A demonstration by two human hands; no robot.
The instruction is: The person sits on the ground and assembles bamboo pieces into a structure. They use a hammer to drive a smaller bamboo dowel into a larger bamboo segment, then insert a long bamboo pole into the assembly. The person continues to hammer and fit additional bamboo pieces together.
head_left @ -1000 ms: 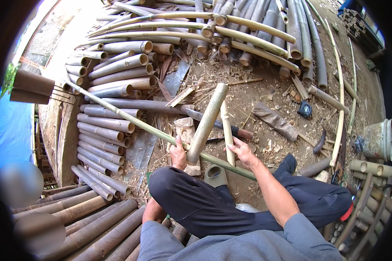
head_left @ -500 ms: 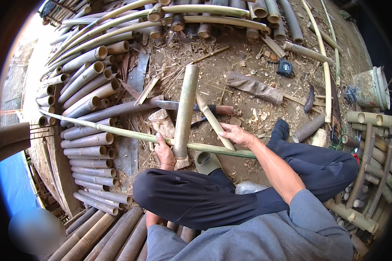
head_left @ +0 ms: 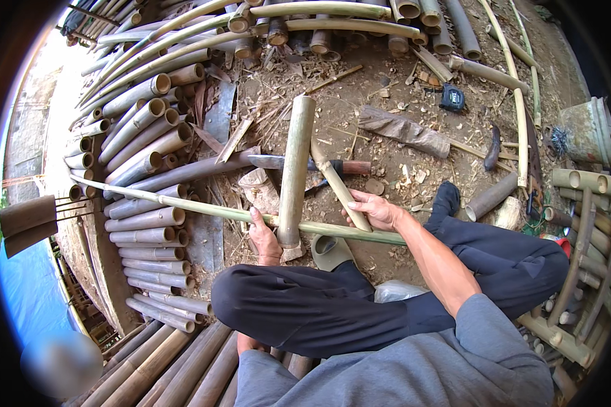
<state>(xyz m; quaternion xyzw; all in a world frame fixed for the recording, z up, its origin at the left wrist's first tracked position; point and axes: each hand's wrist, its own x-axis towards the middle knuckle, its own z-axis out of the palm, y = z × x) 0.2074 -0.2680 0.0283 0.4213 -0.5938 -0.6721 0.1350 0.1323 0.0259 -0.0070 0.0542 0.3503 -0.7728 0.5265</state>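
From the head camera, the person sits low on the dirt with knees up. In the middle of the frame, the left hand (head_left: 263, 234) is wrapped around a long thin green bamboo pole (head_left: 183, 205) that runs from the middle left to the middle right. A thick bamboo piece (head_left: 296, 166) lies across that pole, pointing up the frame. The right hand (head_left: 377, 209) is closed on a short bamboo stick (head_left: 338, 184), which leans up toward a big knife (head_left: 304, 163) with a wooden handle. The hands are apart, one on each side of the thick piece.

To do this well, I think the left hand should keep the pole pressed down so it cannot roll. The fingers should stay away from the blade. The stick should come down straight, not sideways.

There are few packages here. A small black and blue box-shaped tool (head_left: 452, 99) lies at the upper right. A grey bucket (head_left: 588, 131) stands at the right edge. A blue sheet (head_left: 30, 295) shows at the lower left. I see no signs, and any labels are too small to tell.
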